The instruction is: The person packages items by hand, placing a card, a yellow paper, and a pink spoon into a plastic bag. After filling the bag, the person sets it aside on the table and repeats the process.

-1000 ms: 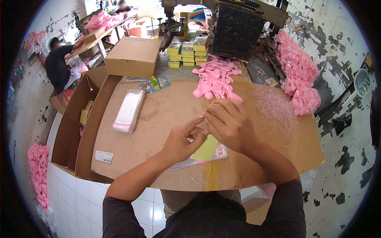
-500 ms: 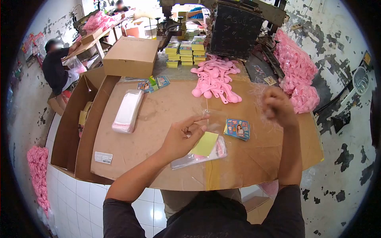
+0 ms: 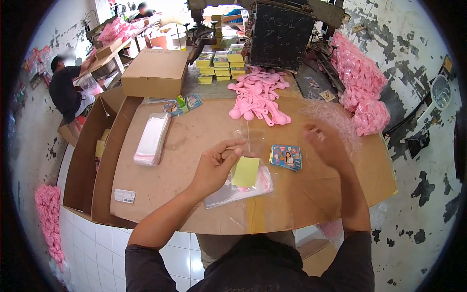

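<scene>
Well, L hand (image 3: pixel 216 163) pinched clear bag (image 3: pixel 256 140) nr yellow card (image 3: pixel 246 172).
R hand (image 3: pixel 325 144) was blurred nr card stack (image 3: pixel 286 157); couldn't tell grip.

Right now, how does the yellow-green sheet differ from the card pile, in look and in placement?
The yellow-green sheet is plain; the card pile shows printed pictures on blue. The sheet looks single, while the pile has several cards. The sheet overlaps the clear bag in view; the pile lies on the cardboard. Both look roughly rectangular.

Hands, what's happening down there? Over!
Left hand near pale-yellow rectangular card. Right hand blurred, apparently empty. Blue printed rectangular-card stack between hands, seemingly not blocking.
</scene>
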Motion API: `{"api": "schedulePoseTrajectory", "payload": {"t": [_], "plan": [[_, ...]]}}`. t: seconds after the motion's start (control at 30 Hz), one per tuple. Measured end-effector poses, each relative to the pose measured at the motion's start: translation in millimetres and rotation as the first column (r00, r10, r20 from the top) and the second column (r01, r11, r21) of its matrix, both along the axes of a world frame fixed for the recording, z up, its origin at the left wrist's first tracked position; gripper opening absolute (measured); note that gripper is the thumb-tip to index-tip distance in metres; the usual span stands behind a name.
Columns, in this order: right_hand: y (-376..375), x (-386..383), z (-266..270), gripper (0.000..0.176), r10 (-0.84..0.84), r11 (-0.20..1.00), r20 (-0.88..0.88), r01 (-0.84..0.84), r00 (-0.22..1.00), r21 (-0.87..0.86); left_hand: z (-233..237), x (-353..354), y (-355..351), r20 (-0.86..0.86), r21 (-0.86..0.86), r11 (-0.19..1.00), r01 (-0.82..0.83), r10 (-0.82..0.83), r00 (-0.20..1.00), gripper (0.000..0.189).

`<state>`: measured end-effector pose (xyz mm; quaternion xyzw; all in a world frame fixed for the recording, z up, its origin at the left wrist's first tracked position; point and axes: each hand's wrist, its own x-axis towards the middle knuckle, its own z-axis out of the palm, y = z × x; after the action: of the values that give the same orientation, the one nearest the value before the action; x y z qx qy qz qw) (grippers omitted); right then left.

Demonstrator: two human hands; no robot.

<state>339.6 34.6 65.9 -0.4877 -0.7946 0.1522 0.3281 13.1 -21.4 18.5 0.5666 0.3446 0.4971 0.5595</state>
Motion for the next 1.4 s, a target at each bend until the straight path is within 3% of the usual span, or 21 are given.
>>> {"api": "schedulePoseTrajectory", "payload": {"t": [0.03,0.1,0.3,0.4,0.5,0.7,0.77,0.87,0.97,1.2,1.4], "plan": [[-6.1,-18.6,-3.2,0.031,0.093,0.982,-0.079,-0.105,0.993,-0.156,-2.0,0.2,0.8,0.008,0.002,1.0,0.002,-0.002,1.0,0.029],[-30.7,-61.0,1.6,0.032,0.288,0.924,-0.236,-0.334,0.928,-0.184,-2.9,0.7,-0.2,0.007,0.011,1.0,-0.014,0.014,1.0,0.027],[-32.7,-100.7,-25.9,0.034,0.295,0.747,-0.599,-0.571,0.744,-0.341,-2.4,-2.3,-2.9,-0.018,0.064,0.987,-0.15,0.151,0.988,0.025],[-35.1,-98.3,-15.0,0.031,0.365,0.84,-0.343,-0.465,0.866,-0.28,3.7,-2.6,-3.7,0.028,0.086,0.966,-0.243,0.242,0.97,0.024],[-37.0,-99.1,-8.8,0.027,0.427,0.852,-0.266,-0.483,0.864,-0.202,4.3,-3.9,-2.2,0.07,0.107,0.959,-0.262,0.255,0.964,0.023],[-39.0,-101.6,-4.4,0.022,0.435,0.841,-0.262,-0.493,0.861,-0.224,9.0,-13.1,-3.5,0.156,0.075,0.976,-0.205,0.191,0.969,0.024],[-36.0,-100.3,-8.2,0.02,0.408,0.828,-0.357,-0.505,0.84,-0.242,16.6,-14.8,-3.3,0.167,0.005,0.975,-0.223,0.219,0.961,0.027],[-30.5,-94.3,-7.8,0.019,0.343,0.812,-0.442,-0.498,0.829,-0.304,5.6,-2.5,3.8,0.125,0.151,0.98,-0.132,0.113,0.986,0.033],[-25.1,-90.7,-12.9,0.019,0.292,0.797,-0.527,-0.507,0.798,-0.327,5.9,-1.4,-0.1,0.032,0.12,0.992,0.025,-0.029,0.999,0.035],[-28.7,-93.0,-14.3,0.02,0.126,0.824,-0.592,-0.417,0.796,-0.384,4.3,-4.9,-3.1,-0.049,0.061,0.998,-0.009,0.012,0.999,0.028],[-26.7,-89.8,-17.6,0.02,0.124,0.818,-0.587,-0.417,0.8,-0.396,-2.6,0.4,-2.6,-0.022,0.06,0.996,-0.072,0.074,0.997,0.025]]}}
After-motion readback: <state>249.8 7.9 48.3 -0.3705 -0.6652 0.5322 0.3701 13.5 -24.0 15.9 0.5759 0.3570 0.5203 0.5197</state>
